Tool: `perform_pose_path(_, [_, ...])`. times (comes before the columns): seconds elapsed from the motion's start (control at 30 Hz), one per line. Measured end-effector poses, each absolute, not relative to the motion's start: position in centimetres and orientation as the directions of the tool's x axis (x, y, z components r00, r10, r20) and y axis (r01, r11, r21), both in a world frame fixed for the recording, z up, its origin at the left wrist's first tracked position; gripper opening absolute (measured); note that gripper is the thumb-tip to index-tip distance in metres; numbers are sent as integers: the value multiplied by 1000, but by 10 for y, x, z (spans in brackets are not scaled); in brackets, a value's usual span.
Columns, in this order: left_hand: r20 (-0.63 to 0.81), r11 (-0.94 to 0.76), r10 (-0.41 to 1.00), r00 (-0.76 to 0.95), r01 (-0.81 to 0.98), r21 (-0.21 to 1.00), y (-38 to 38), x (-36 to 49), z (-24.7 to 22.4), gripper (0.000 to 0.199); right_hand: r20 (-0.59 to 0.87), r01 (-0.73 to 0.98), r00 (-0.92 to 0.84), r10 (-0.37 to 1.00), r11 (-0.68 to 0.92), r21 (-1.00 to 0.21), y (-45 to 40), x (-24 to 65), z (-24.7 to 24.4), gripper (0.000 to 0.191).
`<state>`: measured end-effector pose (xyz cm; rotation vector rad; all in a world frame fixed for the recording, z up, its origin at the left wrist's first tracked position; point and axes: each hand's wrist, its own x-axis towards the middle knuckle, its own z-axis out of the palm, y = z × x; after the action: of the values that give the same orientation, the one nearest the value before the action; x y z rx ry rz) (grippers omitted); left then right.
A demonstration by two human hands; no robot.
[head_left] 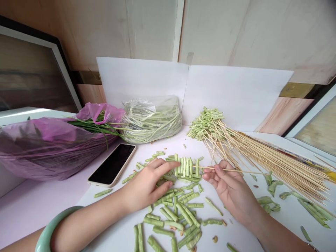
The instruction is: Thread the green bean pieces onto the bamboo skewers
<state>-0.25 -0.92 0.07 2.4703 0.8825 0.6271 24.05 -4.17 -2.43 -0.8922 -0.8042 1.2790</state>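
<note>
- Bamboo skewer (233, 170) threaded with upright long-bean pieces (187, 168): I read it as level, just above the loose pile.
- Right hand (228, 185): half curled, thumb and fingertips (217, 168) pinching the skewer's bare shaft.
- Left hand (144, 185): open, fingers spread, index fingertip (176, 163) against the threaded pieces, gripping nothing; jade bangle (56, 229) on that arm.
- Nearby: cut bean pieces (178, 215) on a white surface (110, 227), a bundle of loaded skewers (207, 124) to the right, bagged long beans (152, 120) and a smartphone (112, 164) farther off.

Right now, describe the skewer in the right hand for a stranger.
On the white table, the right hand pinches a thin bamboo skewer. Unlike the bundled skewers beside it, it lies level, woven through a row of cut green beans.
</note>
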Motion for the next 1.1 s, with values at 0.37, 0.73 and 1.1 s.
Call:
perform_pose_path(0.37, [246, -754, 578, 778, 393, 527, -8, -2, 1, 49, -42, -452, 74, 996, -4, -892, -43, 240, -22, 33])
perform_pose_path(0.73, [279, -462, 756, 592, 181, 868, -7, 2, -4, 21, -43, -450, 26, 999, -27, -893, -44, 240, -23, 30])
perform_pose_path(1.1, [81, 33, 863, 499, -215, 976, -12, 14, -16, 34, -20, -378, -86, 996, -51, -924, -47, 238, -23, 30])
